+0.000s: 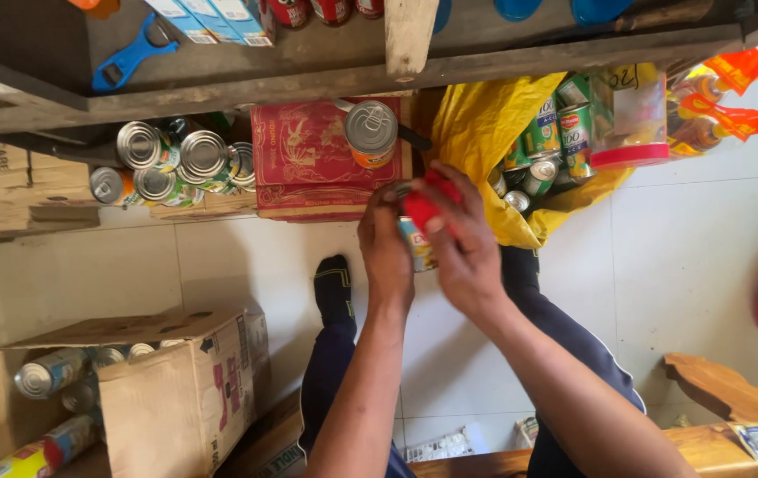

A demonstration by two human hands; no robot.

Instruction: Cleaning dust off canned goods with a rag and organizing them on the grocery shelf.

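While both hands are meeting above the white tiled floor (pixel 680 265), the left hand (pixel 385 252) is wrapping its fingers around a small labelled tin can (pixel 418 246) and the right hand (pixel 463 248) is closing on a red plastic tool (pixel 421 209) pressed against the can's top end. Just beyond the hands a red patterned flat box (pixel 304 159) is lying with a silver-topped orange can (pixel 371 133) standing on it. Beside that, a yellow plastic bag (pixel 481 133) is holding more green-labelled cans (pixel 543 133). Silver cans (pixel 175 164) are sitting stacked under a dark wooden shelf (pixel 308 75), and a brown cardboard box (pixel 184 389) is holding further cans near the dark-socked foot (pixel 335 288)
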